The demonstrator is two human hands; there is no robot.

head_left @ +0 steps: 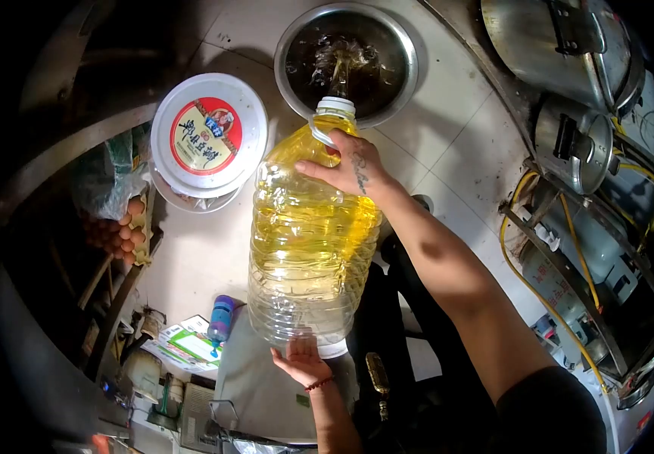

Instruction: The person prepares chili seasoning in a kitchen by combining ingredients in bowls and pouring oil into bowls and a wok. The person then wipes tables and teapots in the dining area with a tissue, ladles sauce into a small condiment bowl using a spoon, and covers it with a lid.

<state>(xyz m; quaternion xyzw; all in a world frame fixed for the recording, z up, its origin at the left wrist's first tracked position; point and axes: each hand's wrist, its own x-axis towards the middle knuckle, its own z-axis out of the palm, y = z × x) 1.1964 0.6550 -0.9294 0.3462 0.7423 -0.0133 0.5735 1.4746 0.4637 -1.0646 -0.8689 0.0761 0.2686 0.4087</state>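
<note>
A large clear plastic oil jug (308,234), partly full of yellow oil, is tilted with its mouth away from me. Oil streams from its white-rimmed neck into a steel basin (285,87) on the floor, where dark liquid ripples. My right hand (346,163) is closed around the jug's handle near the neck. Beneath the jug's base, my left hand (304,363) supports it with the palm up and fingers against the bottom. The fingers show only partly through the plastic.
To the left stands a white tub with a red-labelled lid (247,136). Brown eggs (119,240) sit on a shelf beyond it. A purple bottle (222,318) lies near a steel surface (247,378). At right are lidded pots (569,144), yellow hoses (543,291) and gas cylinders (554,280).
</note>
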